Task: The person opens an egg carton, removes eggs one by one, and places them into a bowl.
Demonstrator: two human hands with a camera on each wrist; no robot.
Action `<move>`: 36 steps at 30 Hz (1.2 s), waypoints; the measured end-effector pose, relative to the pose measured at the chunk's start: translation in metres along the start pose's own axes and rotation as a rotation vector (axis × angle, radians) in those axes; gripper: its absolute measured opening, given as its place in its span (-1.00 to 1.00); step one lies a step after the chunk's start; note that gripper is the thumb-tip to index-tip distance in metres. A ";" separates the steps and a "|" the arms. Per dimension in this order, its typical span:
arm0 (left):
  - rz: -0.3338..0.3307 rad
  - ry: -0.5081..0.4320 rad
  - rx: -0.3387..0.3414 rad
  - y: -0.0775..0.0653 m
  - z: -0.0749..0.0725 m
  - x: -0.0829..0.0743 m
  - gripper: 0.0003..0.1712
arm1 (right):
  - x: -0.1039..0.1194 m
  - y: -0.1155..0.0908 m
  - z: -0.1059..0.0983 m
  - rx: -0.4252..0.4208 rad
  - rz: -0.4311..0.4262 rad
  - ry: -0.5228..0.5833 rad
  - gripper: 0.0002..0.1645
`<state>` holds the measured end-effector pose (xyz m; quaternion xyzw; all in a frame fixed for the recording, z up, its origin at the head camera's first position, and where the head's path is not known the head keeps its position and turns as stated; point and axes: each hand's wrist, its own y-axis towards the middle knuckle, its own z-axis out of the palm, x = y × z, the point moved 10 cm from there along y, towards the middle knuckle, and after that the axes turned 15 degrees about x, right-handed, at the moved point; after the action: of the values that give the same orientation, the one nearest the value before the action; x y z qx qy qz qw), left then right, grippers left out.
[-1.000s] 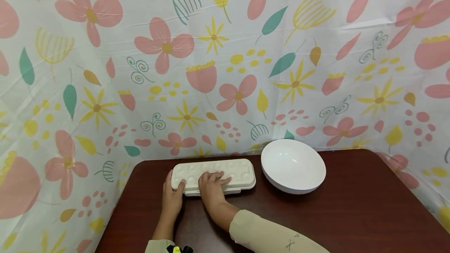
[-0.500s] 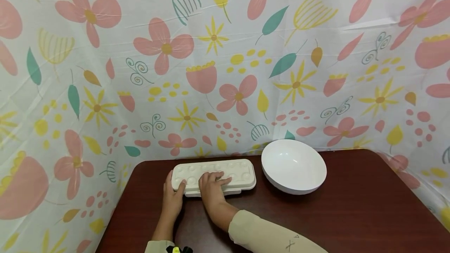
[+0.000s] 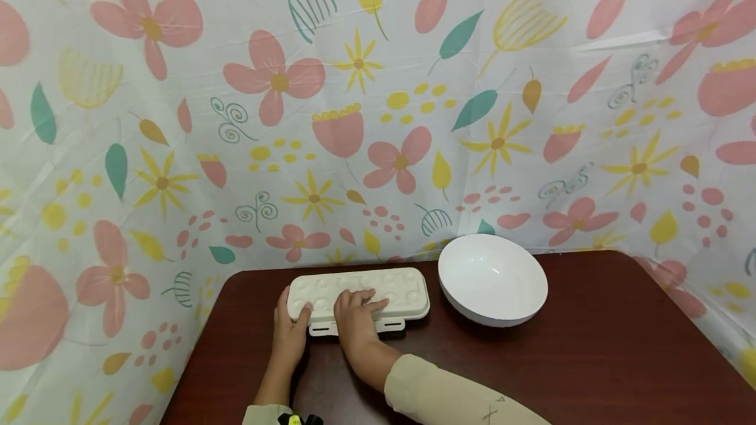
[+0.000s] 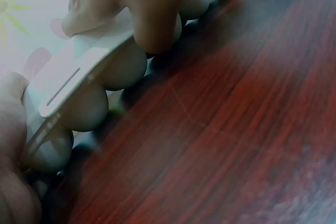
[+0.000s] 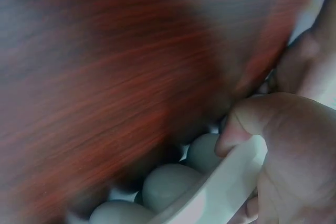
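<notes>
Before you hangs a floral curtain [image 3: 401, 215], printed with pink, yellow and green flowers and leaves, along the far and left sides of the desk [image 3: 620, 353], which is dark reddish brown. Far right of the middle stands your white bowl [image 3: 495, 281], tilted in your view, just beside the box's right end.

Your off-white box [image 3: 360, 279] lies lengthwise from left to right near the far edge of the desk, its lid on, with round bumps across the top. Both your grips are on it. Your left grip [image 3: 289, 325] grasps the left end, thumb on the near-left corner of the lid and fingers round the end. Your right grip [image 3: 357, 321] lies at the middle of the near side, fingers spread over the lid; its thumb hooks over the edge of the flap, so it grasps the box there. The box's right end sticks out beyond your fingers.

The slotted flap [image 3: 390, 325] juts from the near side, showing left and right of your right grip. Below it show pale rounded forms [image 4: 86, 106]; you cannot tell whether they are eggs or moulded cups.
</notes>
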<state>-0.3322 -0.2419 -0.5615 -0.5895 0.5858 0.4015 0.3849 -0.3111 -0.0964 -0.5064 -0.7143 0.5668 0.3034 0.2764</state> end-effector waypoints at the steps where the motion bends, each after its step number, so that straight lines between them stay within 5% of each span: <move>1: 0.004 -0.001 -0.003 0.000 0.000 0.000 -0.14 | 0.000 -0.001 0.000 0.001 -0.002 -0.002 -0.35; 27: -0.015 0.014 -0.034 -0.003 0.000 0.001 -0.17 | -0.005 -0.012 0.001 -0.003 -0.090 -0.001 -0.11; 36: -0.020 0.019 -0.032 -0.004 0.000 0.001 -0.17 | -0.013 -0.021 0.005 -0.062 -0.138 -0.051 -0.25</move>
<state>-0.3283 -0.2420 -0.5625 -0.6052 0.5770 0.4013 0.3738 -0.2935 -0.0801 -0.4991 -0.7520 0.4991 0.3193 0.2887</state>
